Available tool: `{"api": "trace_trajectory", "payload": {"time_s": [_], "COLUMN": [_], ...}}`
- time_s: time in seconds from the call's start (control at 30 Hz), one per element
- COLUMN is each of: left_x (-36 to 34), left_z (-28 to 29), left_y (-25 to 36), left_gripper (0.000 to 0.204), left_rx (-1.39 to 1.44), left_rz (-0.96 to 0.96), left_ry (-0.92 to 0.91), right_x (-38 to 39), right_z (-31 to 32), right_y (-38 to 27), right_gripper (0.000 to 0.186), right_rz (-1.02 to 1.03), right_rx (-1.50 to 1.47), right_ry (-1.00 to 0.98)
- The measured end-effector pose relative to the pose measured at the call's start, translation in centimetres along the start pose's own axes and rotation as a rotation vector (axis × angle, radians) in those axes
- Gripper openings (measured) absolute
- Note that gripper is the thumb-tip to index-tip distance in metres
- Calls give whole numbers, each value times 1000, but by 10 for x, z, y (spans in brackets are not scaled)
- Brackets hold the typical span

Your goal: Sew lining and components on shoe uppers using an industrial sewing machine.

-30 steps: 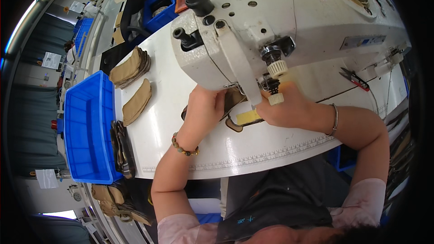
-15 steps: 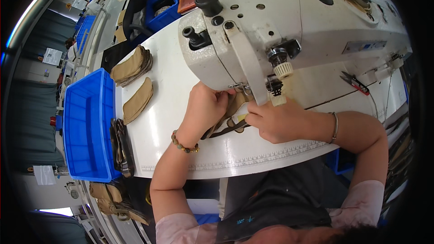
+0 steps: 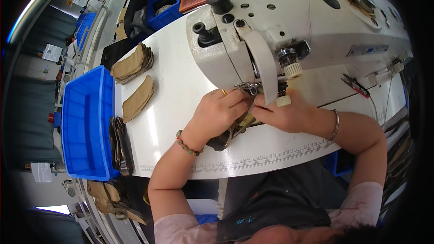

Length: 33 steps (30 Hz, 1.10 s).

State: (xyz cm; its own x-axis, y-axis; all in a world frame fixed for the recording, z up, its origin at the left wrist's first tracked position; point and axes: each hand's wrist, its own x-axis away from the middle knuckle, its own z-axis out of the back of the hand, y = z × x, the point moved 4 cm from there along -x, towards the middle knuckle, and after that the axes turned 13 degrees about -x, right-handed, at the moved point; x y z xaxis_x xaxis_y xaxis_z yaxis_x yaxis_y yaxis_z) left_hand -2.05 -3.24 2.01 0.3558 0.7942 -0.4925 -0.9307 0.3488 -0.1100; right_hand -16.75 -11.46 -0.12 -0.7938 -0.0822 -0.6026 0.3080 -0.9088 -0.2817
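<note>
Under the head of a white sewing machine (image 3: 330, 31), both my hands hold a tan and dark fabric piece (image 3: 221, 143). My left hand (image 3: 219, 114) has its fingers pinched together close to the needle area, with a beaded bracelet on that wrist. Close by on the other side, my right hand (image 3: 285, 112) is closed on the same piece, its fingertips nearly meeting the left ones. The lower part of the piece hangs out below my hands onto the white tabletop (image 3: 181, 104). My hands and the machine hide the needle and the piece's upper part.
A stack of curved tan fabric pieces (image 3: 132, 65) lies at the far left, with a single tan piece (image 3: 138, 99) nearer. Left of the table stands a blue bin (image 3: 88, 126). Red-handled thread snips (image 3: 357, 86) rest right of my hands. Dark folded pieces (image 3: 120, 147) hang by the bin.
My left hand has moved right and slightly down, closer to my right hand. The right hand has shifted slightly upward. The fabric piece is bunched and turned more beneath them.
</note>
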Motion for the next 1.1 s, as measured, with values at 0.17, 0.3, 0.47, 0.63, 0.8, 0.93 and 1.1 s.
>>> {"api": "trace_trajectory", "payload": {"time_s": [0.17,0.3,0.47,0.63,0.8,0.93,1.1], "left_x": [0,-1,2,-1,5,8,4], "left_z": [-4,-9,-10,-7,-6,-9,-8], "left_y": [-2,3,2,-6,-10,-4,-1], "left_gripper": [24,26,29,32,37,38,45], "left_rx": [-24,-8,-21,70,175,107,50], "left_rz": [119,162,191,301,333,287,174], "left_ry": [-69,-62,-117,-175,-191,-226,-187], "right_x": [-2,4,8,11,12,10,8], "right_z": [11,7,10,-2,-13,-15,-12], "right_y": [-8,-10,-15,-6,-6,-10,-12], "right_gripper": [17,24,20,18,21,23,23], "right_rz": [58,155,198,16,-136,-63,-77], "right_rx": [189,194,165,174,103,83,59], "right_ry": [187,212,169,21,-144,-65,-50]}}
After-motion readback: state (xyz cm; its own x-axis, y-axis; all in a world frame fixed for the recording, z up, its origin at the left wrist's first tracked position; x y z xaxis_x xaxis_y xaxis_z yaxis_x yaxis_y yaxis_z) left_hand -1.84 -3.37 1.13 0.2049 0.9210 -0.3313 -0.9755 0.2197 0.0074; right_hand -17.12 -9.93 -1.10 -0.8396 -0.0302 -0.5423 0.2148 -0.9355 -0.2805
